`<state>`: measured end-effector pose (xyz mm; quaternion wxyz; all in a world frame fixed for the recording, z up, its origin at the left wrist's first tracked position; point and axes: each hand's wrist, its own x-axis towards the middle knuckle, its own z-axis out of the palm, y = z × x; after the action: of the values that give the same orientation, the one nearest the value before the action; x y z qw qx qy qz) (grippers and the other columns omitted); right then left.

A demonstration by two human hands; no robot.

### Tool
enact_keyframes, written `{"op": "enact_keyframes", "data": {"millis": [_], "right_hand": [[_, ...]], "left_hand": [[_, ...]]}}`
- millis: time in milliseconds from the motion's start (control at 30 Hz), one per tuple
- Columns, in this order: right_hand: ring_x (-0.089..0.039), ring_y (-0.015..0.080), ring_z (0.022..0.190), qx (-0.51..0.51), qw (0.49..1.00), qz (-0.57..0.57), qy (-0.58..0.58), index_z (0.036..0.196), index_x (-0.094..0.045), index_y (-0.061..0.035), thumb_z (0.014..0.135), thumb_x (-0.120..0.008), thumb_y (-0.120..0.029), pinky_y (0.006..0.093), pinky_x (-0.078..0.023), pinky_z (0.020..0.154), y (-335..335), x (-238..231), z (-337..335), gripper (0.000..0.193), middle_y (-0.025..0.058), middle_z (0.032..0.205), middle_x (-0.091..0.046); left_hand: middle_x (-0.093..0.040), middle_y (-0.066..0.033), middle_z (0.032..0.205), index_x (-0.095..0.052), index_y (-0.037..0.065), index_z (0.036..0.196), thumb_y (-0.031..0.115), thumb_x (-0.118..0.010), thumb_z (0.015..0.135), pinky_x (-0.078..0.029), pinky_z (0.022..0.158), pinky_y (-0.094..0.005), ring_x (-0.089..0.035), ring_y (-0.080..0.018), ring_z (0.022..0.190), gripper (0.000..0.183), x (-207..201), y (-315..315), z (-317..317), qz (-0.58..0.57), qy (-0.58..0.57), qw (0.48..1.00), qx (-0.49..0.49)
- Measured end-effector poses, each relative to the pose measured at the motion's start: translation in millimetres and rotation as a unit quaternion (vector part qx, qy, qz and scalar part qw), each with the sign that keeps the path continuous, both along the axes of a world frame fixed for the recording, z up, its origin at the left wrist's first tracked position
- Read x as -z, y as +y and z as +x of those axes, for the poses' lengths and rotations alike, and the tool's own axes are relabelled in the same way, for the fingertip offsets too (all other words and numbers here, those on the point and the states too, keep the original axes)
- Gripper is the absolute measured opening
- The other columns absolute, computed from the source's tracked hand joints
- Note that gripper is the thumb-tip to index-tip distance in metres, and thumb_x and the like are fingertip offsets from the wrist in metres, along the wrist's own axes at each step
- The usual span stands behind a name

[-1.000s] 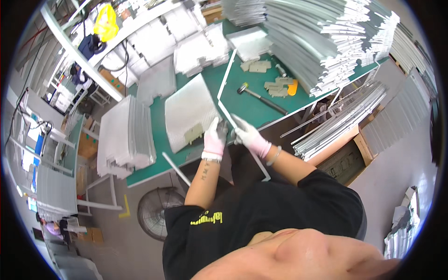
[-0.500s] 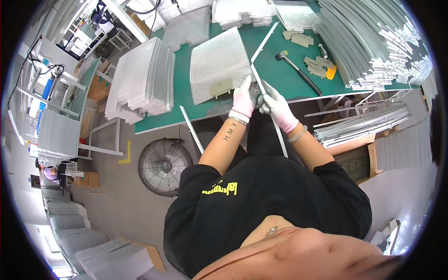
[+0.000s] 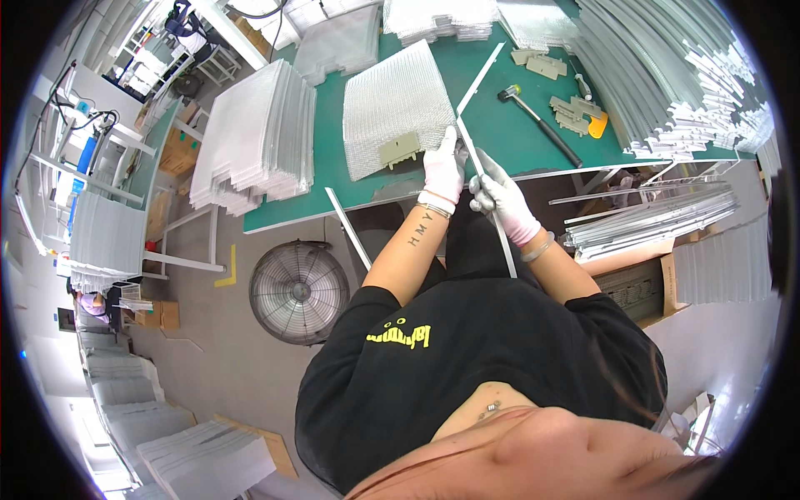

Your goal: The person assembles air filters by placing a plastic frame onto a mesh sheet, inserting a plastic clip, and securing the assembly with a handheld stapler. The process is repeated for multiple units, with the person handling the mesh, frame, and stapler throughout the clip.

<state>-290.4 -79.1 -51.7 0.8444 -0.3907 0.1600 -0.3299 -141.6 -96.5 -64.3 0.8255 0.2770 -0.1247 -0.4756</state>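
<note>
Both my hands wear whitish gloves with dark grey fingers. My left hand [image 3: 444,171] is closed around a thin white metal strip [image 3: 467,140] near the table's front edge, beside the mesh panel's lower right corner. A little lower, my right hand [image 3: 507,200] has its fingers curled round the same strip, which runs down toward my body. Another length of white strip [image 3: 482,77] slants away over the table; whether the two are joined cannot be made out. The silvery mesh panel [image 3: 396,96] lies to the left, with a tan notched plate [image 3: 400,150] on its lower edge.
A hammer [image 3: 546,125], more notched plates [image 3: 572,115], a yellow-orange tool [image 3: 597,125] and a screwdriver [image 3: 582,87] lie on the green table [image 3: 317,204]. Stacked mesh panels [image 3: 250,137] stand left, bundled strips [image 3: 650,75] right. Another strip [image 3: 347,227] juts past the edge above a floor fan [image 3: 300,292].
The view has shifted slightly. My right hand sits a little lower along the strip, slightly farther from my left hand, which keeps its hold.
</note>
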Motion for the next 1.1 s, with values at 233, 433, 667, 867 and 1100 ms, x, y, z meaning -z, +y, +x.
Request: {"op": "enact_keyframes", "data": {"millis": [233,433,667,867,1100], "right_hand": [[-0.043,0.0066,0.054,0.032,0.979,-0.111,0.166,0.156,-0.023,-0.0089,0.100,-0.044,-0.008,0.0227,-0.047,0.058,7.8,-5.9,5.0,0.059,0.0038,0.084,-0.055],[-0.046,0.0075,0.052,-0.026,0.968,-0.171,0.184,0.154,-0.027,-0.0061,0.100,-0.043,-0.012,0.0226,-0.047,0.055,-38.1,-24.2,13.2,0.057,0.0057,0.080,-0.057],[-0.046,0.0064,0.055,-0.033,0.924,-0.241,0.294,0.097,-0.058,-0.0058,0.094,-0.066,-0.027,0.0240,-0.044,0.053,-108.9,-31.3,54.2,0.023,-0.0039,0.069,-0.048],[-0.041,0.0045,0.053,-0.102,0.984,-0.031,0.143,0.099,-0.054,-0.0078,0.097,-0.059,-0.015,0.0235,-0.044,0.055,-110.6,-17.4,53.3,0.009,-0.0048,0.071,-0.046],[-0.039,0.0043,0.054,-0.105,0.983,-0.079,0.130,0.109,-0.053,-0.0072,0.097,-0.059,-0.018,0.0244,-0.043,0.060,-86.2,-20.9,54.4,0.017,-0.0056,0.074,-0.045]], "left_hand": [[-0.064,-0.0098,0.097,-0.061,0.000,0.106,0.013,-0.059,0.098,-0.054,0.077,-0.0339,-0.063,-0.0222,0.085,0.016,7.5,-13.0,2.6,0.080,-0.063,0.994,-0.031],[-0.064,-0.0106,0.103,-0.060,0.001,0.112,0.019,-0.058,0.099,-0.052,0.086,-0.0388,-0.061,-0.0235,0.098,0.022,4.5,-5.7,6.6,0.033,0.095,0.993,0.059],[-0.060,-0.0110,0.126,-0.052,0.001,0.131,0.025,-0.052,0.102,-0.044,0.103,-0.0371,-0.056,-0.0228,0.118,0.038,-35.7,75.3,-29.4,0.116,0.001,0.982,0.148],[-0.059,-0.0200,0.130,-0.054,-0.005,0.133,0.030,-0.043,0.103,-0.032,0.112,-0.0410,-0.052,-0.0289,0.125,0.047,13.0,156.3,152.7,0.338,-0.602,0.652,-0.314],[-0.056,-0.0105,0.133,-0.036,-0.004,0.146,0.022,-0.060,0.098,-0.044,0.105,-0.0372,-0.052,-0.0180,0.124,0.060,-38.4,164.2,148.3,0.032,-0.257,0.964,0.068]]}}
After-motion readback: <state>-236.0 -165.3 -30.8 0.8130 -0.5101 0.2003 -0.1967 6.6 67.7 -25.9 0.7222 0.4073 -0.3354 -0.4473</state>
